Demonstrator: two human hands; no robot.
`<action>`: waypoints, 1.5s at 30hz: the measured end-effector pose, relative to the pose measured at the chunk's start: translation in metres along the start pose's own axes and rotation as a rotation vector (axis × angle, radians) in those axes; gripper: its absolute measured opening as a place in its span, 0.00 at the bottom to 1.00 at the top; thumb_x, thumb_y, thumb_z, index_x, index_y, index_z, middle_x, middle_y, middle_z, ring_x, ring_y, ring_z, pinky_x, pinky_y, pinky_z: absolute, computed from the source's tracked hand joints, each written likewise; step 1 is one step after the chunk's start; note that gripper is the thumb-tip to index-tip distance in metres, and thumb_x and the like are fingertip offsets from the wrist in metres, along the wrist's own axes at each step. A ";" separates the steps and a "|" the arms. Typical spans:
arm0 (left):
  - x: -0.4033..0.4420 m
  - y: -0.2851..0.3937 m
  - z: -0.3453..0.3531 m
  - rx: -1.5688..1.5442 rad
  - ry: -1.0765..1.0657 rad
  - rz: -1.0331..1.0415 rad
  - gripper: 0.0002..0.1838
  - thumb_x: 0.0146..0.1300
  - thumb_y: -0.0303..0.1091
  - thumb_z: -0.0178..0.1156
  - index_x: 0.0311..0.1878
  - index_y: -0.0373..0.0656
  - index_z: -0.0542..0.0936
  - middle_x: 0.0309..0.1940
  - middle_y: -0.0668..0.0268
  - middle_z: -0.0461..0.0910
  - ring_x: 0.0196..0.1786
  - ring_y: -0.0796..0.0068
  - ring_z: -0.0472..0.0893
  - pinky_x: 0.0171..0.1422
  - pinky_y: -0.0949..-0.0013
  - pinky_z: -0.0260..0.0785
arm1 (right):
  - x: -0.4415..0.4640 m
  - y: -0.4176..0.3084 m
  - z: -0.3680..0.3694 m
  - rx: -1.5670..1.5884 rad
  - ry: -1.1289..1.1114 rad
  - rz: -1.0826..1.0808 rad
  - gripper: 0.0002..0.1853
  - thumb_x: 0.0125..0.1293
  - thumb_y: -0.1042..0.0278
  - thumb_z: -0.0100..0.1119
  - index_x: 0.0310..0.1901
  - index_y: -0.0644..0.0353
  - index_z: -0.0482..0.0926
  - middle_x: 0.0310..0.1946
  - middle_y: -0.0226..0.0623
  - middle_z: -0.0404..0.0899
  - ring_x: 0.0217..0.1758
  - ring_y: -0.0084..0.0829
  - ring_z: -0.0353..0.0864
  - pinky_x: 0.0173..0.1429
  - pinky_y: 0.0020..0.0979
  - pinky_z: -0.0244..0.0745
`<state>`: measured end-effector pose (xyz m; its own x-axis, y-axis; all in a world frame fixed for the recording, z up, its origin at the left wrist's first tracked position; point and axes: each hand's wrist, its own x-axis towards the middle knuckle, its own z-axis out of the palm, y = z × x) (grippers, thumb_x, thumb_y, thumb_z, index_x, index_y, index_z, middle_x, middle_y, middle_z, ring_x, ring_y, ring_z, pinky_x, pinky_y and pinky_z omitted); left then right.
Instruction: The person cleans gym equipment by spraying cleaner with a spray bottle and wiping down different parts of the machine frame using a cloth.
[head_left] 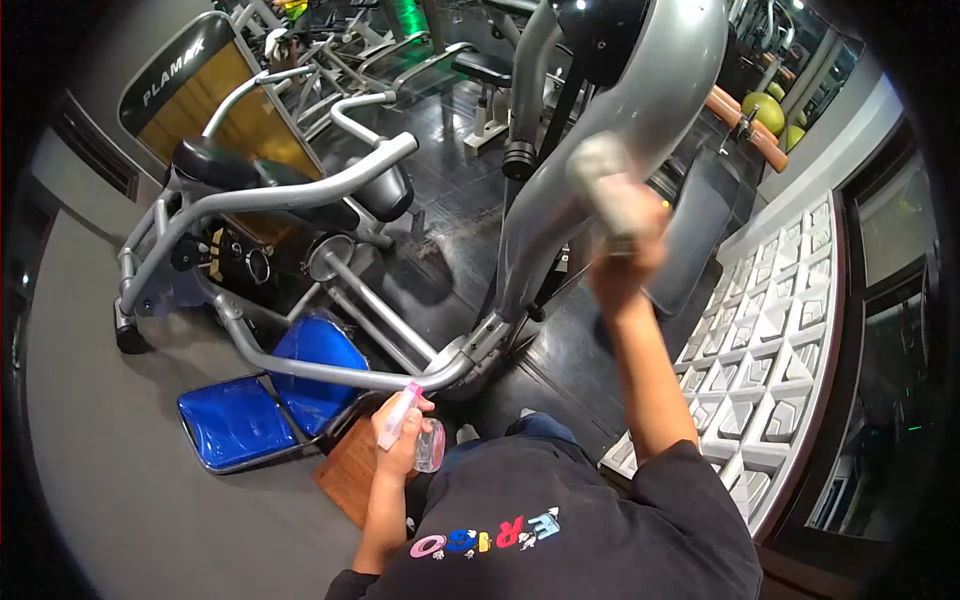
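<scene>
My left hand (398, 437) is wrapped round a clear spray bottle (430, 448) with a pink and white trigger head, held low in front of my body. Raised at the right, my right hand (635, 240) grips a pale cloth (603, 185), which is blurred by motion. The cloth is against or just in front of the thick grey frame (570, 185) of a gym machine; whether it touches cannot be made out.
Grey bent tubes (330, 188) of another machine part stand at the left, above a blue folding chair (240, 422) and a wooden box (350, 470). A black padded bench (695, 235) is beyond my right hand. White patterned wall panels (765, 340) line the right.
</scene>
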<state>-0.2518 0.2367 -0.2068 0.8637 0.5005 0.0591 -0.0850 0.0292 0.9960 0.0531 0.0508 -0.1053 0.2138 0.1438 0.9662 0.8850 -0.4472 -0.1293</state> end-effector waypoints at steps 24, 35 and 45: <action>0.107 0.076 0.063 -0.301 -0.169 0.062 0.28 0.73 0.56 0.48 0.51 0.36 0.75 0.39 0.59 0.79 0.30 0.78 0.77 0.40 0.72 0.74 | -0.217 0.027 -0.063 0.759 -0.938 1.212 0.17 0.70 0.65 0.52 0.57 0.62 0.76 0.45 0.37 0.82 0.50 0.27 0.77 0.57 0.31 0.70; 0.151 0.065 0.078 -0.254 -0.290 0.044 0.22 0.71 0.49 0.51 0.47 0.34 0.78 0.33 0.61 0.81 0.27 0.78 0.78 0.35 0.74 0.73 | -0.190 0.059 -0.104 0.549 -0.479 1.342 0.16 0.74 0.61 0.49 0.51 0.66 0.77 0.42 0.30 0.79 0.45 0.22 0.72 0.54 0.27 0.67; 0.128 0.006 0.008 -0.338 -0.330 -0.048 0.22 0.68 0.47 0.57 0.46 0.33 0.78 0.35 0.61 0.81 0.28 0.79 0.78 0.35 0.75 0.72 | -0.108 0.027 -0.062 0.570 0.425 1.314 0.26 0.75 0.51 0.47 0.65 0.63 0.67 0.61 0.39 0.72 0.63 0.33 0.71 0.69 0.36 0.63</action>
<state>-0.1376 0.2946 -0.1924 0.9777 0.1914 0.0864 -0.1507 0.3530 0.9234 0.0287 -0.0314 -0.1990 0.9208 -0.3833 0.0721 0.2210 0.3603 -0.9063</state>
